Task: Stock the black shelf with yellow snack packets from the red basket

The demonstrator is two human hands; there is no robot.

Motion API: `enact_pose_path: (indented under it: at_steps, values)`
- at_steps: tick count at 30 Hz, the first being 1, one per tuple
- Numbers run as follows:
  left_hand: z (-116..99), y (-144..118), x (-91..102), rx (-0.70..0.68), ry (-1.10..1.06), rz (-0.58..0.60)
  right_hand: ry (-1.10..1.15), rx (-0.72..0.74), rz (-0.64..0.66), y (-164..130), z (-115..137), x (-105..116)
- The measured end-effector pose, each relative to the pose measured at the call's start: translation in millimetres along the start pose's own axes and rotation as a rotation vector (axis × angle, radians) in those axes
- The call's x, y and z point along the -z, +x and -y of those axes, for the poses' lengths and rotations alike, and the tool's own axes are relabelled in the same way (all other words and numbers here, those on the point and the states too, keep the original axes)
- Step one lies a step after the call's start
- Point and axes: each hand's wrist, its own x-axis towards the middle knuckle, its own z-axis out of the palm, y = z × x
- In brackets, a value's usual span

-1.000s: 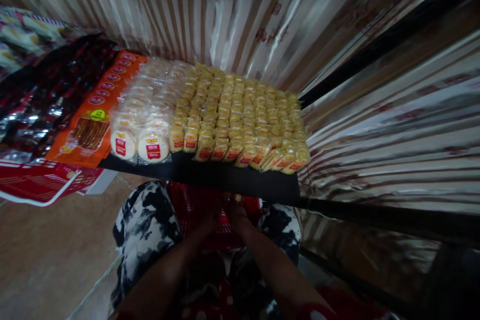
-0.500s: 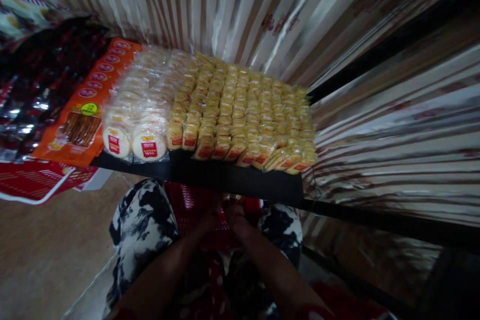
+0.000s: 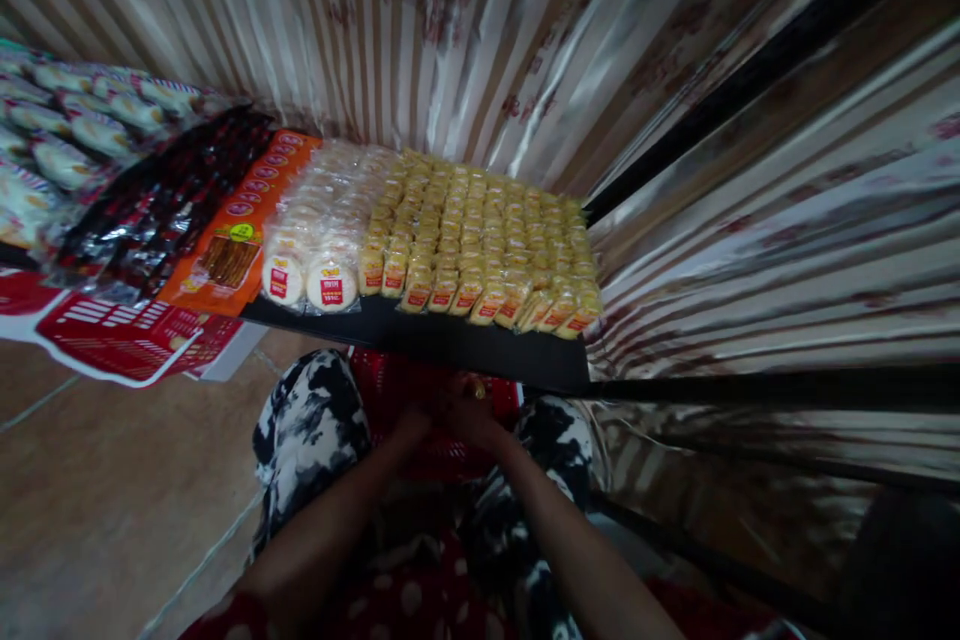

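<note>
Both bare forearms reach forward and down between the knees, converging. The left hand [image 3: 411, 423] and right hand [image 3: 474, 417] meet close together, fingers curled, their grip too dim to tell.

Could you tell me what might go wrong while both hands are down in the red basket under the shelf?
The front yellow snack packs overhang the black shelf edge, so a bump could tip them off. The left hand and right hand work in dim shadow inside the red basket, so a fumble seems possible.
</note>
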Motion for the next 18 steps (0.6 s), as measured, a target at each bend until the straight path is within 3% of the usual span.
enact_pose_path:
  at_steps: [3, 7, 15, 18]
  values:
    - [-13.8, -11.5, 7.5, -0.061, 0.007, -0.037, 0.09, -0.008, -0.054, -11.7, 6.1, 11.1]
    - [-28.8, -28.8, 15.8, -0.137, -0.006, -0.038, 0.218, 0.043, -0.221, -25.6, 11.9, 24.6]
    - [-42.4, -73.4, 26.4, -0.296, -0.068, 0.139, 0.487, 0.167, -0.376, -49.5, 33.4, 36.0]
    - [-48.1, -83.4, 30.2, -0.381, -0.029, 0.17, 0.535, 0.209, -0.381, -53.9, 44.9, 39.0]
